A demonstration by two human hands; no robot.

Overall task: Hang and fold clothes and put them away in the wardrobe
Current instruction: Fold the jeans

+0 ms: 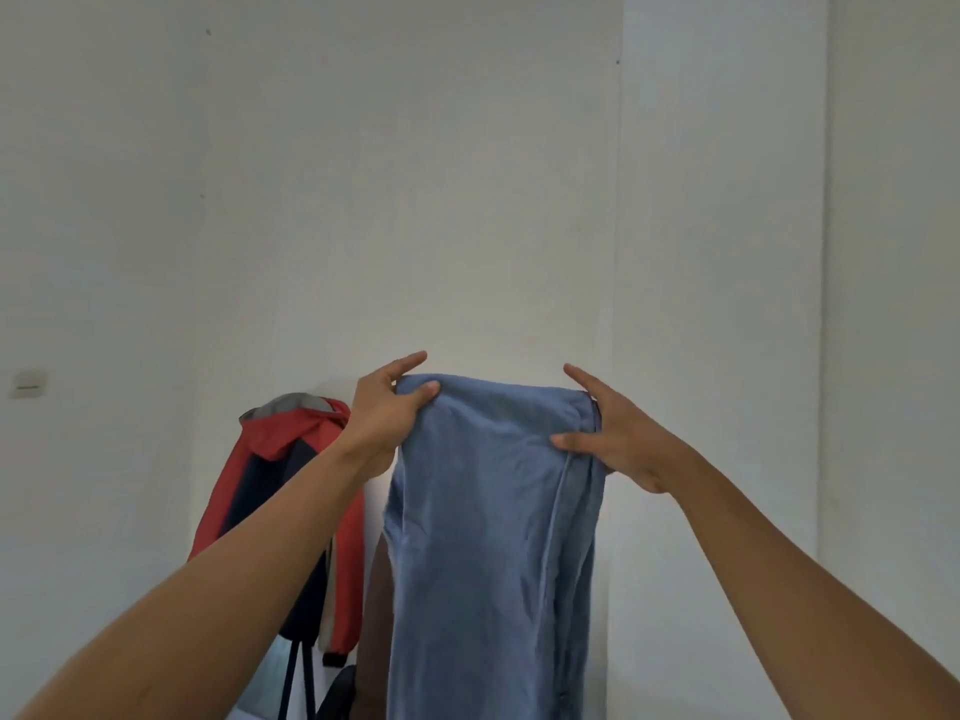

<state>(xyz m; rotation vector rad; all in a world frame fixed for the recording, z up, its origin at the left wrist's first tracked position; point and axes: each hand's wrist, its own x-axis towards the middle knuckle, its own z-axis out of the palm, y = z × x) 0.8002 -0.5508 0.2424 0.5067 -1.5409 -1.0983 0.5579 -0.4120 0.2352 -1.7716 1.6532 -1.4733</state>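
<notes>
**Blue garment held up by its top edge**

The person stands facing a plain pale wall (467, 174), both bare arms stretched forward and up. Between the two hands hangs a blue garment (493, 537), held out in front of the wall, in the middle of the scene. Its top edge runs almost level from one hand to the other, and the cloth falls straight down past the bottom of the view. A long seam runs down its right side.

The left hand (387, 407) pinches the top left corner, thumb pressed on the near face of the cloth and forefinger pointing out behind it. The right hand (618, 439) grips the top right edge the same way, thumb lying across the front and forefinger raised.

Farther back and to the left, a red and navy jacket (275, 459) with a grey-lined hood hangs against the wall, partly hidden by the left forearm. A wall switch (28, 383) sits far to the left.
</notes>
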